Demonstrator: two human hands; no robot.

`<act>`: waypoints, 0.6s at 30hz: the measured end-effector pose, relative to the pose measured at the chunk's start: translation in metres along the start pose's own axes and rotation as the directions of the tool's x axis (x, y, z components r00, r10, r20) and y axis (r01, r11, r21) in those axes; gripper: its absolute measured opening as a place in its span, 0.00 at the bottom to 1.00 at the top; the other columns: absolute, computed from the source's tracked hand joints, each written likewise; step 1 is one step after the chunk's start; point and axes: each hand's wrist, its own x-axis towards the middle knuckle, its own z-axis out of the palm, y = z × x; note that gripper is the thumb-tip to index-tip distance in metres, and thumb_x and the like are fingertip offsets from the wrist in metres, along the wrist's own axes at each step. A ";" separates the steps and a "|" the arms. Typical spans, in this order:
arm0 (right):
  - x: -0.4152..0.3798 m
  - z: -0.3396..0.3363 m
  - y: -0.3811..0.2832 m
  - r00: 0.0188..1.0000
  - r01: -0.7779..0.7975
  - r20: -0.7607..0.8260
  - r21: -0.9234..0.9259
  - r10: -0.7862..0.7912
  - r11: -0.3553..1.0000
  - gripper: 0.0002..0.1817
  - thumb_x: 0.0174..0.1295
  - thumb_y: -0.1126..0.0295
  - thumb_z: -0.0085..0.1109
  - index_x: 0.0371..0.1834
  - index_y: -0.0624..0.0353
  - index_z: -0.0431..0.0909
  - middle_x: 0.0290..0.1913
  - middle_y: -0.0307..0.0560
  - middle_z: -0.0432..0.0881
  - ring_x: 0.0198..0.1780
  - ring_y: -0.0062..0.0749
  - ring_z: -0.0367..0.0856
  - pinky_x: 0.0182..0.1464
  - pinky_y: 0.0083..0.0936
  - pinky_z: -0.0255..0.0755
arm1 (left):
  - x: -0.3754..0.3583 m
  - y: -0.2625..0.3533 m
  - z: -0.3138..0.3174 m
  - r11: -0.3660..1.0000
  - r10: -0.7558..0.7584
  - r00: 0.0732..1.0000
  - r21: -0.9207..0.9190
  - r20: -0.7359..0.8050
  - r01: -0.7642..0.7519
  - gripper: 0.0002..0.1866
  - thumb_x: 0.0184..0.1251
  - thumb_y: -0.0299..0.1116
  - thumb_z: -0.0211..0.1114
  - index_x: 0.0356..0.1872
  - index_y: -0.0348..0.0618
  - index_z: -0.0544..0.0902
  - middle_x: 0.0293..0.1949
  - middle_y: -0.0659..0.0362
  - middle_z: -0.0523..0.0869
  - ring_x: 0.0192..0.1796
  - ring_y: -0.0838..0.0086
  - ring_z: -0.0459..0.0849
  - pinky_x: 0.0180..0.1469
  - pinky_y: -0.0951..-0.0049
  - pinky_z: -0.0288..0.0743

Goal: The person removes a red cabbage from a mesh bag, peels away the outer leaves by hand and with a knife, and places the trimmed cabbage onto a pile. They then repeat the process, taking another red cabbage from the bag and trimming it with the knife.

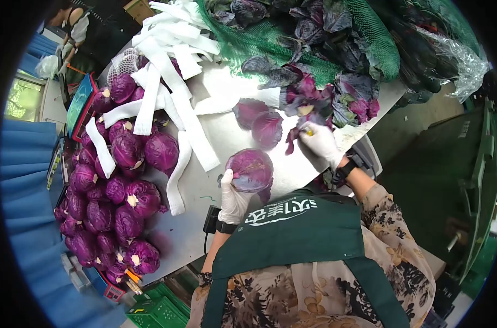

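My left hand (234,199), in a white glove, grips a red cabbage (250,170) from its near left side, thumb on top. The cabbage is close over the metal table, with a dull bluish outer leaf on its upper face. My right hand (320,143), also gloved, is closed to the right of the cabbage. A small yellow piece shows at its fingers; I cannot tell what it belongs to. A purple strip of leaf (292,139) hangs beside these fingers. Two loose cabbage leaves (267,129) lie beyond the held cabbage.
Red cabbages (127,150) are heaped along the left of the metal table (207,191). White mesh sleeves (174,71) are piled at the back left. Dark trimmed leaves (341,93) and a green net bag (371,33) occupy the back right. Another person (77,27) is far left.
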 end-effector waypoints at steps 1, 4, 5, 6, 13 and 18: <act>0.005 -0.007 0.004 0.995 -0.082 -0.046 0.045 0.084 0.996 0.10 0.60 0.61 0.58 0.42 0.50 0.82 0.31 0.52 0.84 0.34 0.46 0.84 0.38 0.36 0.76 | -0.003 0.003 0.003 0.999 -0.012 1.000 -0.036 0.027 0.013 0.35 0.67 0.51 0.58 0.68 0.42 0.63 0.64 0.47 0.71 0.63 0.54 0.75 0.64 0.49 0.74; 0.010 -0.026 0.003 0.989 -0.010 -0.143 -0.213 -0.021 0.977 0.23 0.60 0.57 0.64 0.59 0.46 0.75 0.33 0.51 0.85 0.35 0.44 0.85 0.37 0.33 0.76 | -0.002 0.006 0.001 0.997 0.033 0.999 -0.066 0.029 -0.031 0.37 0.63 0.50 0.61 0.69 0.42 0.62 0.64 0.47 0.71 0.65 0.55 0.73 0.66 0.47 0.69; 0.005 -0.031 -0.014 0.990 -0.010 -0.141 -0.237 -0.024 0.971 0.31 0.58 0.54 0.66 0.65 0.44 0.69 0.33 0.49 0.85 0.34 0.42 0.85 0.37 0.32 0.76 | -0.003 0.007 -0.002 0.996 0.054 0.997 -0.075 0.054 -0.050 0.38 0.62 0.49 0.62 0.69 0.42 0.62 0.64 0.47 0.71 0.65 0.55 0.72 0.67 0.46 0.68; -0.002 -0.034 -0.040 0.993 0.001 -0.116 -0.122 -0.015 0.993 0.32 0.58 0.54 0.66 0.65 0.45 0.69 0.32 0.49 0.84 0.33 0.41 0.84 0.37 0.32 0.76 | -0.003 0.007 -0.002 0.996 0.053 0.997 -0.070 0.049 -0.049 0.38 0.62 0.49 0.62 0.69 0.42 0.62 0.64 0.47 0.71 0.65 0.55 0.72 0.67 0.46 0.68; -0.045 -0.017 -0.115 0.880 -0.419 0.443 0.551 0.173 0.722 0.37 0.60 0.52 0.68 0.67 0.60 0.66 0.23 0.32 0.72 0.25 0.14 0.69 0.25 0.15 0.63 | 0.003 0.007 0.019 0.976 0.216 0.970 -0.041 0.108 -0.213 0.44 0.55 0.40 0.67 0.73 0.46 0.56 0.68 0.52 0.65 0.69 0.59 0.67 0.70 0.53 0.65; -0.045 -0.023 -0.149 0.781 -0.562 0.595 0.536 0.191 0.630 0.38 0.58 0.54 0.70 0.65 0.65 0.65 0.44 0.43 0.78 0.39 0.18 0.75 0.40 0.18 0.73 | 0.004 0.007 0.030 0.920 0.355 0.925 0.126 0.134 -0.371 0.48 0.52 0.38 0.71 0.74 0.46 0.53 0.67 0.53 0.64 0.69 0.61 0.66 0.71 0.57 0.63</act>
